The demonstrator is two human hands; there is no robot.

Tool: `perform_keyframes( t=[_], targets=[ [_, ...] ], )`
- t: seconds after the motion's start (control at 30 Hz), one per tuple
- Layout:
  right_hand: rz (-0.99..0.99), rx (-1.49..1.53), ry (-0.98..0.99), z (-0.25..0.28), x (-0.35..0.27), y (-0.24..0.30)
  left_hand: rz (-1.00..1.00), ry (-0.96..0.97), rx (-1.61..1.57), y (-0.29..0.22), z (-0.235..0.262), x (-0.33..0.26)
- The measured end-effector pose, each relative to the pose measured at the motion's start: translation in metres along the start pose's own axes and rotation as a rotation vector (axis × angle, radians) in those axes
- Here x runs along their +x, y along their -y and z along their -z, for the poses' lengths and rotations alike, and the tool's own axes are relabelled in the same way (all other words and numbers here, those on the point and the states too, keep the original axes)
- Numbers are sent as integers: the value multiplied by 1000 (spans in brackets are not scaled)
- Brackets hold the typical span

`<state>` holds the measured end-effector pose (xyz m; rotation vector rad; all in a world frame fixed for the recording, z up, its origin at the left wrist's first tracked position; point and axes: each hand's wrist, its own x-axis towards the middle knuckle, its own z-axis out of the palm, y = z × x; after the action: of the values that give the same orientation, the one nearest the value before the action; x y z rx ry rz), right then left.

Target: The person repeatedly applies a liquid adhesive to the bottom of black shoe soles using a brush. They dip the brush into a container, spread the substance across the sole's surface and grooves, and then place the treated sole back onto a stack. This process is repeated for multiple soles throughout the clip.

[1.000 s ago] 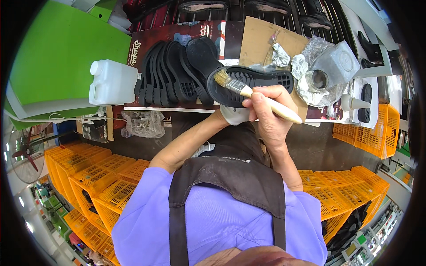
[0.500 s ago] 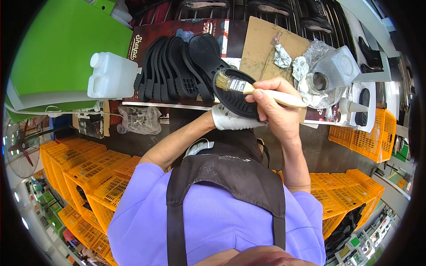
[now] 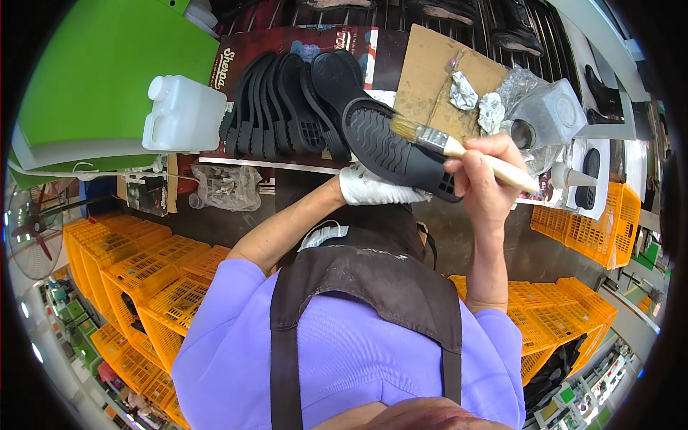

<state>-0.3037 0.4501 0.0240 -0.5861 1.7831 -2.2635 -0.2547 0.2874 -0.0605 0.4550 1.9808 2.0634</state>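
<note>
- 1 black sole (image 3: 373,136), tread pattern showing, held tilted before the row of soles.
- 1 left hand (image 3: 380,188), white-gloved, supporting that sole from its near side; fingers mostly hidden.
- 1 right hand (image 3: 489,175), bare, fingers closed round the pale handle of a brush (image 3: 438,138), bristles at the sole's far edge, contact unclear.
- 1 row of soles (image 3: 276,107), black, leaning together.
- 1 white jug (image 3: 180,115), left of the row.

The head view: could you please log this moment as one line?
left hand: gloved, holding black sole | right hand: holding brush, bristles at sole edge | white jug: left of sole row
</note>
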Motion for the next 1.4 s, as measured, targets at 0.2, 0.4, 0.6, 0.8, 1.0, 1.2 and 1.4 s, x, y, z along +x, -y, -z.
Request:
perform_keyframes(
  t=[0.2, 0.4, 0.6, 0.8, 1.0, 1.2, 1.4],
  targets=[
    [223, -294, -134, -17, -23, -16, -117, -186, 188, -4, -1, 11],
    [576, -452, -9, -36, -14, -18, -174, -278, -188, 17, -1, 16],
    [408, -325, -55, -48, -19, -23, -160, -269, -240, 20, -7, 15],
    [138, -250, -50, -43, -22, -24, -93, -215, -253, 29, -15, 4],
    [-73, -82, 78, -38, -6, -12, -183, -182, -56, 9, -14, 1],
    [-178, -121, 264, -18, 18, -6, -176, -137, 105, 2, -11, -2],
    [-265, -136, 381, -13, 35, -8, -92, 39, 107, -2, -1, -15]
  ],
)
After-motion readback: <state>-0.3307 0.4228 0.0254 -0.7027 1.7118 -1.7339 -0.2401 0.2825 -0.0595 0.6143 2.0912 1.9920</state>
